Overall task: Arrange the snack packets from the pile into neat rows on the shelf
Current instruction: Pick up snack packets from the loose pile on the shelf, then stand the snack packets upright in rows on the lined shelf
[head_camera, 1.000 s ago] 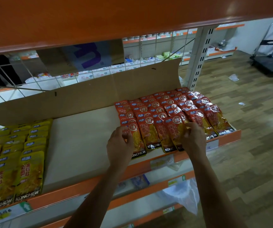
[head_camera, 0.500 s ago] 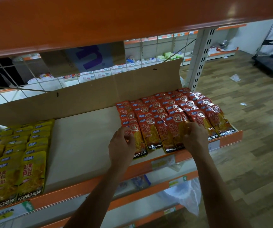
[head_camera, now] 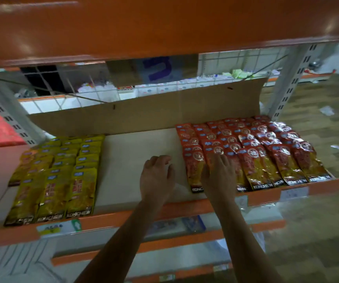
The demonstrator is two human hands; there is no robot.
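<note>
Red snack packets (head_camera: 254,148) lie in several overlapping rows on the right part of the shelf (head_camera: 136,160). Yellow snack packets (head_camera: 62,176) lie in rows on the left part. My left hand (head_camera: 157,176) hovers over the bare shelf board just left of the red rows, fingers loosely curled, holding nothing. My right hand (head_camera: 218,176) lies flat on the front packets of the left red rows, fingers spread. The image is blurred by motion.
A cardboard sheet (head_camera: 144,111) stands along the shelf's back. An orange shelf (head_camera: 164,23) overhangs above. A perforated upright (head_camera: 285,82) stands at the right end. Lower orange-edged shelves (head_camera: 164,242) sit below, and wooden floor (head_camera: 317,211) lies to the right.
The view has swung left, showing more of the yellow rows. Both hands have shifted left along the red rows; my left hand has come off the packets onto the bare board.
</note>
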